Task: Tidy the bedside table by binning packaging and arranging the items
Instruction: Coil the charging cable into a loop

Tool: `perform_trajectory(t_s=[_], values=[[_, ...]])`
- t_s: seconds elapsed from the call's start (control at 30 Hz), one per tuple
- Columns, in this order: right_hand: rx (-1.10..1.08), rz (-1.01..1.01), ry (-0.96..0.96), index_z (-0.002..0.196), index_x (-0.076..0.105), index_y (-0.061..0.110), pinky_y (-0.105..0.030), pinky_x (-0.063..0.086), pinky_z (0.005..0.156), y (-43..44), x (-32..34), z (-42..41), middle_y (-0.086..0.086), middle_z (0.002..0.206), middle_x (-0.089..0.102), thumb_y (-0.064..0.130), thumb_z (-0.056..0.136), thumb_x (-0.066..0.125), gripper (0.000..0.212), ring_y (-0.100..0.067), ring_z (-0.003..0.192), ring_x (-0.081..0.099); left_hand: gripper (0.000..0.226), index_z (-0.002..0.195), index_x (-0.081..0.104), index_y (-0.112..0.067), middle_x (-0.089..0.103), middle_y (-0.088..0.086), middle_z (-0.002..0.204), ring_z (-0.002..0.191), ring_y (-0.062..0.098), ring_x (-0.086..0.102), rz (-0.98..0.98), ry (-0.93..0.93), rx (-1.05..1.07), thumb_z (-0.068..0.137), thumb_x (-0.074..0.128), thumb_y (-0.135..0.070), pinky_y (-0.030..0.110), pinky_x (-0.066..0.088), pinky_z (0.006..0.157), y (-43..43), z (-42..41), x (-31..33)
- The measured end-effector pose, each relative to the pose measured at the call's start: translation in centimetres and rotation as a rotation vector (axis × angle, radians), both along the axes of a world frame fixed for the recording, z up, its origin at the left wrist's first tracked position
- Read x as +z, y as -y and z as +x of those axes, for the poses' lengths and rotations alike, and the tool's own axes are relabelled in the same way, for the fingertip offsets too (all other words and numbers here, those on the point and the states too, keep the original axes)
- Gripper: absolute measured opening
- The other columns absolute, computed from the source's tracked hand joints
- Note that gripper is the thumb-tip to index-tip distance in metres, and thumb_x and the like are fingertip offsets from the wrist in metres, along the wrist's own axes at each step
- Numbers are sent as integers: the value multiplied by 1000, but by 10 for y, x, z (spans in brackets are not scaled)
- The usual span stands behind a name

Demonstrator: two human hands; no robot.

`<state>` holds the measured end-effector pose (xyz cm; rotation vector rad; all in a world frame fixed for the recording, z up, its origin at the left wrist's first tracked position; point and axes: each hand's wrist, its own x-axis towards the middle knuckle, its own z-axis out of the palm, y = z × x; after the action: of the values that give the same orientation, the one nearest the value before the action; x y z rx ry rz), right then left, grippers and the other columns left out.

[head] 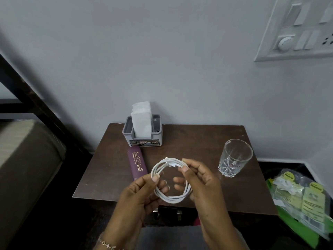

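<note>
Bedside table [189,141] standing by wall [162,60], left hand [142,192] and right hand [200,181] each pinching coiled cable [172,199], packaging [306,195] being cut off rightward.

We find the room dim and evenly lit, with a cool grey cast on the wall [162,51]; shadows are soft; the dark tabletop [189,141] shows a faint sheen, and the glass [236,157] catches small highlights; the white cable [173,199] is among the brightest things; below the tabletop's front edge all sinks near black; the wide lens bends and softens the switch panel [297,29], the bed frame [27,91] and the packets [306,195] at the edges.
</note>
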<state>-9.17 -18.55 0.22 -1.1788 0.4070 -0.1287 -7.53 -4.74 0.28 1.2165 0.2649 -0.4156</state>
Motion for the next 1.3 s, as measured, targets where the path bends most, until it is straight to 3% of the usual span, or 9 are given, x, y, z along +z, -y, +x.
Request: perform_trajectory(t_s=[0.17, 0.27, 0.43, 0.57, 0.63, 0.73, 0.87, 1.07, 1.3], values=[[114, 23, -51, 97, 69, 20, -21, 58, 69, 7, -10, 0, -4, 91, 76, 11, 91, 56, 17, -13, 84, 73, 24, 90, 68, -9, 75, 5, 76, 72, 14, 73, -34, 0, 113, 71, 62, -23, 20, 57, 57, -1, 7, -7], [142, -37, -68, 89, 71, 20, -20, 56, 65, 9, -20, 0, -2, 82, 76, 3, 89, 57, 22, -9, 77, 71, 20, 91, 66, -8, 75, 4, 76, 72, 13, 73, -42, -13, 150, 76, 60, -19, 21, 58, 58, 2, 11, -16], [80, -45, -143, 97, 70, 12, -23, 57, 63, 10, -45, 2, -9, 83, 73, 0, 89, 57, 19, -16, 76, 71, 18, 99, 66, -8, 76, 6, 88, 80, 15, 73, 4, -11, 166, 83, 58, -8, 21, 58, 61, 6, 10, -40], [89, -60, -231, 98, 67, 4, -23, 57, 60, 6, -66, 6, -15, 85, 68, -6, 88, 55, 19, -22, 74, 69, 17, 101, 63, -6, 77, 0, 76, 69, 8, 72, 81, -55, 177, 87, 55, -1, 19, 58, 58, 3, 6, -63], [87, -111, -250, 92, 68, 11, -22, 55, 58, 4, -73, 8, -12, 83, 68, -5, 87, 57, 21, -17, 70, 68, 15, 99, 61, -3, 75, 0, 69, 64, 7, 71, 93, -65, 183, 86, 56, 2, 18, 56, 54, 2, 9, -69], [7, -186, -227, 85, 68, 19, -21, 53, 58, 6, -80, 17, -8, 82, 70, -2, 85, 62, 22, -16, 72, 68, 14, 96, 63, -5, 75, 3, 72, 67, 11, 71, 104, -34, 180, 84, 58, 2, 18, 56, 54, 5, 22, -72], [-156, -187, -207, 96, 68, 13, -25, 55, 65, 17, -87, 44, -10, 91, 71, -2, 86, 60, 19, -20, 82, 69, 24, 107, 63, -3, 69, 14, 95, 88, 24, 65, 118, 14, 120, 85, 57, 5, 20, 58, 62, 24, 53, -79], [-321, -292, -204, 118, 63, 6, -40, 53, 91, 34, -99, 98, -11, 107, 69, -2, 86, 60, 33, -20, 95, 66, 23, 106, 64, -3, 67, 9, 82, 71, 15, 61, 255, 45, 65, 83, 63, 0, 17, 54, 51, 60, 118, -97], [-427, -436, -246, 123, 60, 9, -29, 49, 87, 48, -123, 147, -11, 114, 68, -10, 83, 56, 44, -19, 93, 64, 30, 114, 62, 0, 62, 15, 92, 71, 13, 57, 371, 90, 28, 84, 61, 4, 12, 51, 53, 93, 168, -128]])
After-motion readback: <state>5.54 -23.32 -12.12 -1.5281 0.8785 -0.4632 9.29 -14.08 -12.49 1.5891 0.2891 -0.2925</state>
